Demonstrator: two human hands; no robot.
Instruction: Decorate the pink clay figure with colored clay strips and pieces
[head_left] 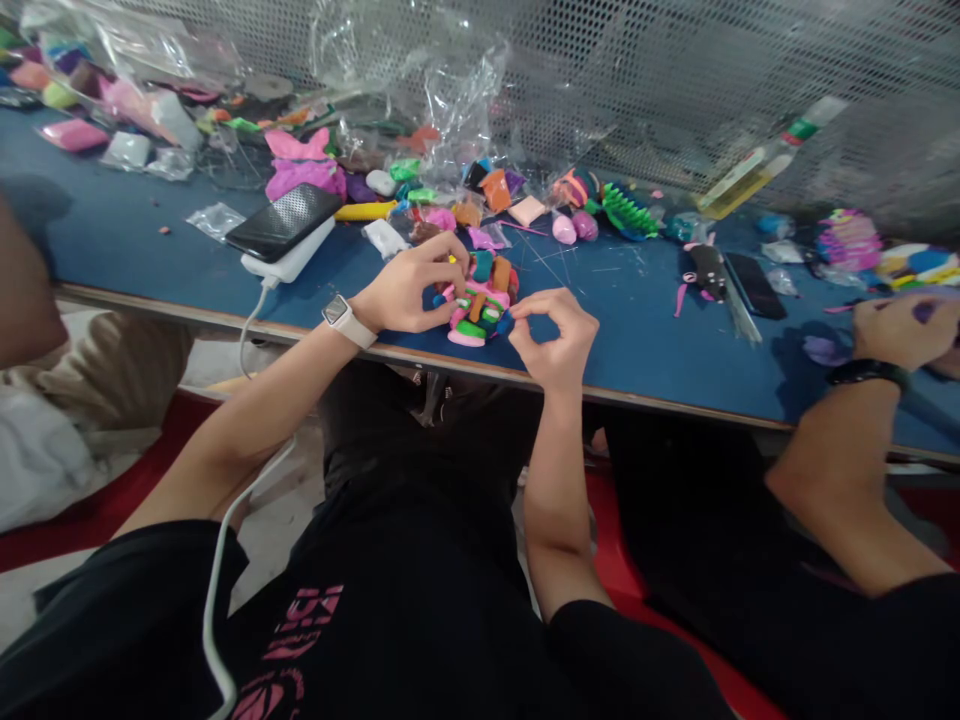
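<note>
A many-coloured clay figure [480,305] with pink, green, orange and teal pieces lies on the blue table near its front edge. My left hand [420,285], with a white watch at the wrist, rests on the figure's left side, its fingers curled against the clay. On the other side, my right hand [559,335] pinches a small piece of blue clay [505,323] between thumb and forefinger, at the figure's right edge. Whether that piece is joined to the figure I cannot tell.
Behind lie lumps of coloured clay, plastic wrappers and a yellow clay strip [365,211]. A black phone [285,220] rests on a white power bank [289,258] with a cable. Rightward are a glue bottle [772,160], another phone [755,284] and a co-worker's hand [907,330].
</note>
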